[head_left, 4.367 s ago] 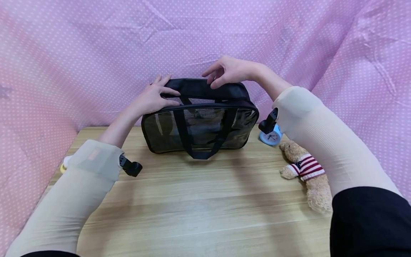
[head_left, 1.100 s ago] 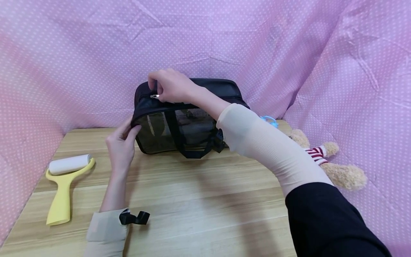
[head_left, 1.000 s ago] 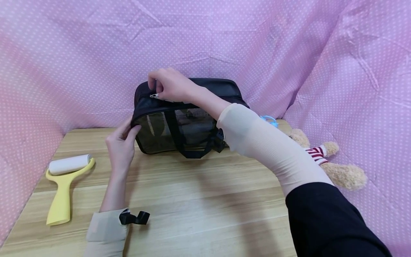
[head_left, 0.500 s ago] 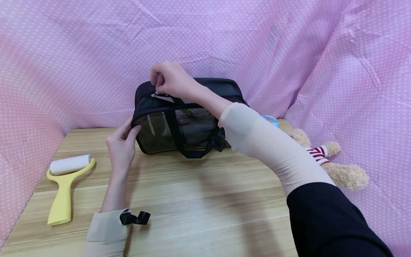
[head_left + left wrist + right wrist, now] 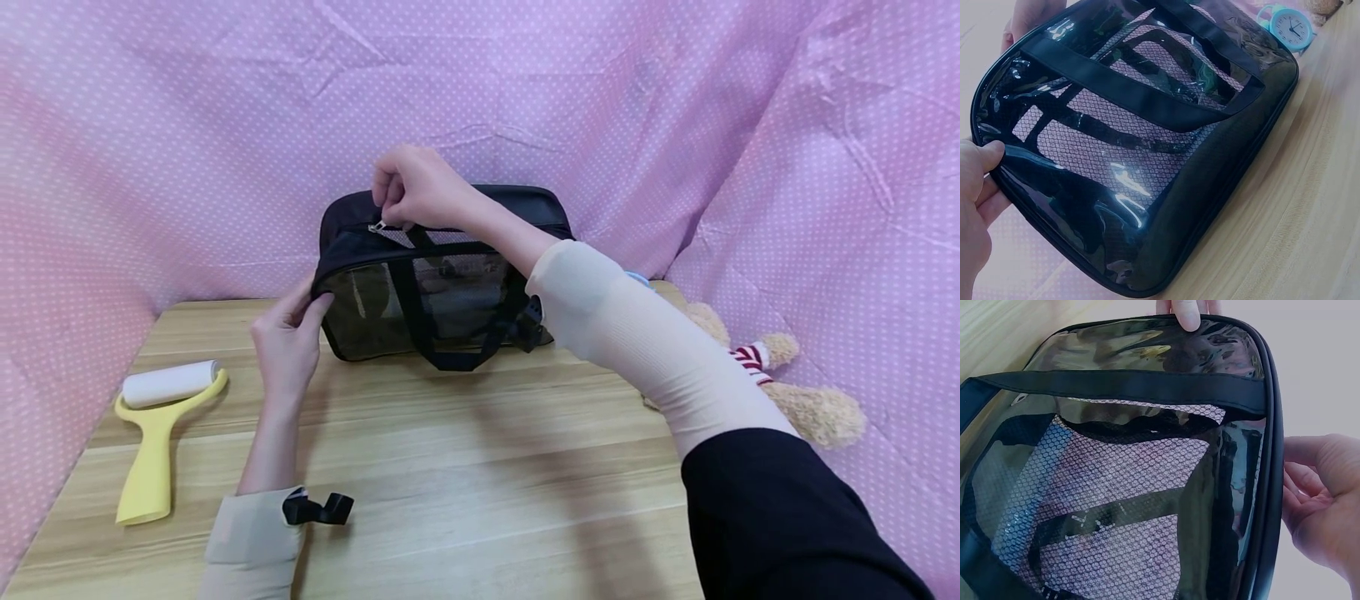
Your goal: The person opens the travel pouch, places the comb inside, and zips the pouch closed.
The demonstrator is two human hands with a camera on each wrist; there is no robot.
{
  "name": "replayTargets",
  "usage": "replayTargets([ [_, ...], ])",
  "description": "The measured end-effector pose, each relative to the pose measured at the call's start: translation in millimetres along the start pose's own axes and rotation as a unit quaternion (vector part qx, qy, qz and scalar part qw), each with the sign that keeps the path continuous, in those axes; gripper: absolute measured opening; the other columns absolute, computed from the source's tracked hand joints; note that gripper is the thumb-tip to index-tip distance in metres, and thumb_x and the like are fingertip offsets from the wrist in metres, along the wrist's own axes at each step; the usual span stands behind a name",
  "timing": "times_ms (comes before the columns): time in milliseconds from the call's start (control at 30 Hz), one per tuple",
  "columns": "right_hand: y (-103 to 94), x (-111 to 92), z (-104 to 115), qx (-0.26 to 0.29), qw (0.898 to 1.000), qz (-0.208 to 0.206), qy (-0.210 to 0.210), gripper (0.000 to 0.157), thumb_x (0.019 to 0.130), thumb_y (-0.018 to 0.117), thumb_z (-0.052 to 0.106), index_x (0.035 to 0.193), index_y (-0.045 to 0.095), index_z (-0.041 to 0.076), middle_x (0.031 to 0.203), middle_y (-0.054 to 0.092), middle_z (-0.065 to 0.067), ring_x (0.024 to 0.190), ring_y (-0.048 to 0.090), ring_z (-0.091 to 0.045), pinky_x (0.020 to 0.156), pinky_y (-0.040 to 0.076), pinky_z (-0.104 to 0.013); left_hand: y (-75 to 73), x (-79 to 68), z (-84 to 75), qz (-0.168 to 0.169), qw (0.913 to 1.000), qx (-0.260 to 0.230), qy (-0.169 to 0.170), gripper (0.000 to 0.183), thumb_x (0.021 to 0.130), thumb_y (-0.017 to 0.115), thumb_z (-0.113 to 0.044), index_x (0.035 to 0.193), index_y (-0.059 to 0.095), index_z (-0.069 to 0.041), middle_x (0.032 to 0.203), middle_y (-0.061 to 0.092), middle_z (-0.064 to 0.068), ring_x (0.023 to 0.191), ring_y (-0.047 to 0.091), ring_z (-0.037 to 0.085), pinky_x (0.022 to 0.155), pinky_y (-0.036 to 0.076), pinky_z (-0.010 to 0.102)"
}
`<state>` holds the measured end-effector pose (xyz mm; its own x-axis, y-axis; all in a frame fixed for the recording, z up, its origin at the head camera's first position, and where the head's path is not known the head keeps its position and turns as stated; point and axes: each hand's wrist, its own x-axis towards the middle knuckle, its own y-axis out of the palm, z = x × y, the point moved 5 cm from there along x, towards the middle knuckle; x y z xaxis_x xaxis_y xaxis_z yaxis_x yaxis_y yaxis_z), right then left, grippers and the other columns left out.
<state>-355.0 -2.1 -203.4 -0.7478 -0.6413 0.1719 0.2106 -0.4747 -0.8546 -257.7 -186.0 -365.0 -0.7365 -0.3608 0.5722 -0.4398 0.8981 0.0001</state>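
A black bag [image 5: 367, 312] with clear panels and a looped front strap handle [image 5: 457, 361] stands upright at the back of the table. My left hand [image 5: 287, 350] pinches its left edge, the thumb on the clear front panel. Above the top, my right hand [image 5: 423, 187] has its thumb and fingers pinched at the small metal zipper pull [image 5: 378, 226]. To the right of the pull the zip gapes and mesh shows through; to the left its two sides meet. In the right wrist view the right hand [image 5: 1329, 500] appears beyond the bag's top edge.
A yellow-handled lint roller [image 5: 150, 454] with a white roll lies on the table [image 5: 435, 500] at left. The teddy bear [image 5: 821, 414] in a striped top is partly behind my right arm. A blue alarm clock [image 5: 1291, 28] stands beyond the bag. Pink dotted cloth [image 5: 600, 92] hangs behind.
Seconds ago my left hand lay over the bag's top and the right hovered there; since then the left has gripped the left edge. Lately the right hand and zipper pull have shifted slightly right.
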Motion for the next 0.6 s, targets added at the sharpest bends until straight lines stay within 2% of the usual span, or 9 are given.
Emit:
replayTargets([
  [133, -0.1, -2, -1, 0.011, 1.000, 0.004, 0.001, 0.006, 0.092, 0.068, 0.000, 0.097, 0.068, 0.004, 0.089, 0.074, -0.007, 0.075, 0.072, -0.015, 0.073, 0.061, -0.023, -1.0, -1.1, 0.5, 0.002, 0.9999, 0.010, -0.003, 0.028, 0.094, 0.073, -0.004, 0.122, 0.076, -0.008, 0.120, 0.073, 0.021, 0.097, 0.070, -0.011, 0.085, 0.055, 0.009],
  [400, -0.6, -4, -4, 0.016, 1.000, 0.010, 0.019, 0.005, 0.092, 0.070, 0.002, 0.094, 0.068, 0.006, 0.088, 0.074, -0.006, 0.075, 0.073, -0.014, 0.072, 0.061, -0.022, -2.9, -2.2, 1.4, 0.003, 0.9999, 0.015, -0.001, 0.028, 0.095, 0.072, -0.004, 0.122, 0.075, -0.004, 0.120, 0.073, 0.021, 0.098, 0.069, -0.012, 0.086, 0.055, 0.008],
  [433, -1.0, -4, -5, 0.012, 1.000, 0.008, 0.021, 0.005, 0.092, 0.069, 0.002, 0.094, 0.068, 0.006, 0.088, 0.074, -0.006, 0.075, 0.073, -0.014, 0.071, 0.061, -0.022, -3.1, -2.3, 1.4, 0.003, 0.9999, 0.015, -0.001, 0.028, 0.095, 0.072, -0.004, 0.122, 0.075, -0.004, 0.120, 0.074, 0.017, 0.098, 0.069, -0.012, 0.086, 0.055, 0.008],
  [600, -13.4, -7, -15, 0.014, 0.999, -0.017, 0.048, 0.005, 0.091, 0.070, 0.001, 0.093, 0.067, 0.005, 0.087, 0.073, -0.006, 0.074, 0.073, -0.015, 0.070, 0.062, -0.023, -3.9, -0.7, 1.3, 0.003, 0.9999, 0.010, -0.007, 0.027, 0.095, 0.073, -0.006, 0.122, 0.076, -0.006, 0.120, 0.074, 0.016, 0.099, 0.069, -0.010, 0.086, 0.055, 0.009],
])
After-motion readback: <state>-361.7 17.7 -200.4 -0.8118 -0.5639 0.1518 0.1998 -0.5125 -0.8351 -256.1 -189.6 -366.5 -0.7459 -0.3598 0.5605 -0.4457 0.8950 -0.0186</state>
